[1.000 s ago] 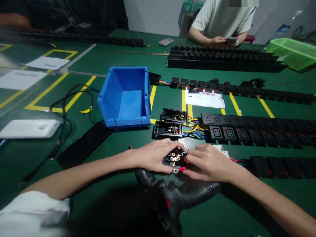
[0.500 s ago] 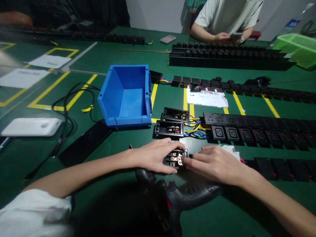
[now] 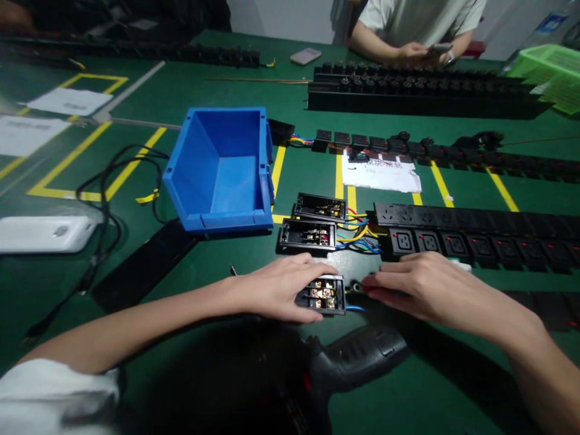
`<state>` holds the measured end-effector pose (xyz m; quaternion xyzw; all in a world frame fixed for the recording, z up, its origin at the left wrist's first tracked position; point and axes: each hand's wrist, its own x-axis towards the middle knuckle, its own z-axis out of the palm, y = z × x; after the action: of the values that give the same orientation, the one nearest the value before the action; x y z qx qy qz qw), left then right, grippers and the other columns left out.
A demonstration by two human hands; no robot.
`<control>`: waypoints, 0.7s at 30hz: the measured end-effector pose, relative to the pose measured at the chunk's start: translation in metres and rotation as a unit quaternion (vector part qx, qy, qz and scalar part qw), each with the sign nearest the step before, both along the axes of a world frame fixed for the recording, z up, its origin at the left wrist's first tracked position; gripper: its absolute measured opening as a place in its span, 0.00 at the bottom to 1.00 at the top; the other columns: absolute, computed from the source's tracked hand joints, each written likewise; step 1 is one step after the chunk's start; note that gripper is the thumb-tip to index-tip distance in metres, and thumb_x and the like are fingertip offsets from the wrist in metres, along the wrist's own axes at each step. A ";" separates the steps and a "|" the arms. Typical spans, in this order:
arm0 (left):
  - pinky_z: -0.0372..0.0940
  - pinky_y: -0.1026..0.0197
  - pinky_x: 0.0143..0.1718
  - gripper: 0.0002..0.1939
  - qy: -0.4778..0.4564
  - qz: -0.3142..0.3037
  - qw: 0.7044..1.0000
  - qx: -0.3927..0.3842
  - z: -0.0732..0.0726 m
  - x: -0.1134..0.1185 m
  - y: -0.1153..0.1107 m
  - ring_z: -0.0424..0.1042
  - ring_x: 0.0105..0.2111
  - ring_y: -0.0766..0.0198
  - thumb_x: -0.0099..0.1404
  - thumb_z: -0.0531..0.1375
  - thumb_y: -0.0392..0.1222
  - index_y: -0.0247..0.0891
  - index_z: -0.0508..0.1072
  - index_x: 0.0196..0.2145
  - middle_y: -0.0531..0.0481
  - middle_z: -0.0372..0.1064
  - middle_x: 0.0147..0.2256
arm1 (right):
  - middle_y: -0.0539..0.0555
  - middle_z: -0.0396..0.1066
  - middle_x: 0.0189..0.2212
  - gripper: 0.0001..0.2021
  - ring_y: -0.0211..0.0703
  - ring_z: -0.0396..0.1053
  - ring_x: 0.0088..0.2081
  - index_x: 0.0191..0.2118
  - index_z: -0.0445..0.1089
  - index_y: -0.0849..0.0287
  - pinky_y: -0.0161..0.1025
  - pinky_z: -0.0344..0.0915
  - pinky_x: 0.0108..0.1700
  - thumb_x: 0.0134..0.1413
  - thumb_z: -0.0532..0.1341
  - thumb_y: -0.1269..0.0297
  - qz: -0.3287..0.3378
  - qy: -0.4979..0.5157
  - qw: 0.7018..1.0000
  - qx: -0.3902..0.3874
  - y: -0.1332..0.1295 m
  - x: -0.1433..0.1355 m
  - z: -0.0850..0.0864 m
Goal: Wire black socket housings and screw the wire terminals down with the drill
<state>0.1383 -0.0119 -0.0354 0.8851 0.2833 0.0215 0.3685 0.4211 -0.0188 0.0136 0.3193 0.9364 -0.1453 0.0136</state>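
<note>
My left hand (image 3: 281, 287) grips a small black terminal box (image 3: 333, 305) from its left end, thumb and fingers on opposite sides. Brass screw terminals (image 3: 322, 294) show inside its open top. To the right of the box, my right hand (image 3: 421, 281) pinches a red wire with a ring lug (image 3: 356, 287) at its end; the lug is apart from the terminals. A blue wire (image 3: 356, 308) comes out of the box's right end. Nearer to me lies a dark cordless drill (image 3: 367, 350), its body in shadow.
A blue bin (image 3: 217, 220) stands left of two wired black boxes (image 3: 308, 234). Black socket strips (image 3: 453, 220) run along the right. A phone (image 3: 145, 266), a cable (image 3: 105, 211) and a white device (image 3: 45, 234) lie left. Across the table, a person (image 3: 417, 36) holds a phone.
My right hand has moved right, away from the box's terminals, drawing the ring lug out past the box's end. My left hand keeps its grip. The view has shifted slightly.
</note>
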 end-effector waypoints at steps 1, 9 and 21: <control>0.62 0.54 0.50 0.37 -0.001 -0.002 1.000 -0.001 0.000 0.000 0.000 0.65 0.49 0.52 0.59 0.62 0.56 0.43 0.57 0.61 0.44 0.64 0.48 | 0.47 0.71 0.28 0.10 0.33 0.66 0.27 0.40 0.72 0.52 0.36 0.46 0.29 0.66 0.54 0.59 0.005 -0.019 1.000 -0.011 0.000 -0.001 -0.002; 0.62 0.55 0.50 0.35 -0.002 0.001 1.000 -0.009 0.001 0.001 0.000 0.66 0.48 0.52 0.59 0.62 0.56 0.42 0.59 0.60 0.44 0.64 0.48 | 0.47 0.68 0.26 0.13 0.36 0.63 0.25 0.36 0.68 0.54 0.38 0.40 0.31 0.68 0.51 0.57 0.008 -0.075 0.997 -0.009 0.003 -0.014 -0.024; 0.63 0.55 0.49 0.34 -0.013 0.001 1.000 0.001 -0.002 0.001 -0.001 0.66 0.47 0.53 0.59 0.62 0.56 0.41 0.60 0.59 0.44 0.65 0.46 | 0.49 0.68 0.32 0.14 0.35 0.61 0.28 0.38 0.65 0.57 0.37 0.41 0.33 0.69 0.46 0.59 0.027 -0.059 0.997 -0.050 0.009 -0.025 -0.036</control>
<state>0.1389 -0.0127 -0.0379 0.8849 0.2796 0.0336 0.3711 0.3957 -0.0098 -0.0226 0.3012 0.9336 -0.1729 0.0886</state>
